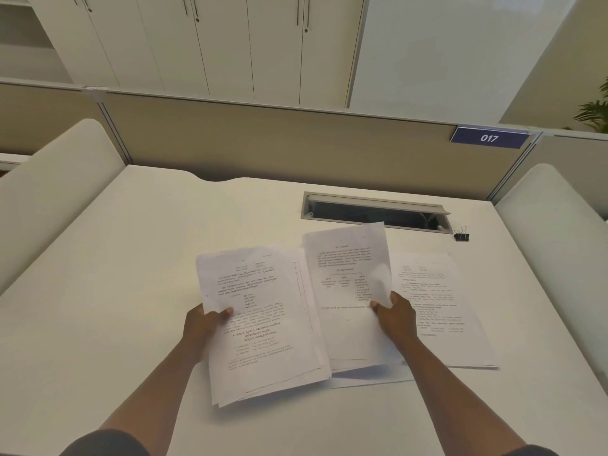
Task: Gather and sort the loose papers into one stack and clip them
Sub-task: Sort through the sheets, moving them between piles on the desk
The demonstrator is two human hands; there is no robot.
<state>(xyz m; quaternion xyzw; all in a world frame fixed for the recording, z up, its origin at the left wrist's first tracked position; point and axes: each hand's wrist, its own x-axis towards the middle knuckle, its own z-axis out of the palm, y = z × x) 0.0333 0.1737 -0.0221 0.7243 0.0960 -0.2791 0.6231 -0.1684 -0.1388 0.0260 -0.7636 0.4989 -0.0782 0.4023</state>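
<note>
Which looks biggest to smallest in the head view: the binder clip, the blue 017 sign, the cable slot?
1. Cable slot
2. 017 sign
3. Binder clip
The sign sits farther back than the others, so it may really be bigger than it looks.

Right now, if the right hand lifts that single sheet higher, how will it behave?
Probably floppy: the sheet already curls where the right hand pinches it. Likely very light, so it may flutter. It could slide off the pile beneath.
</note>
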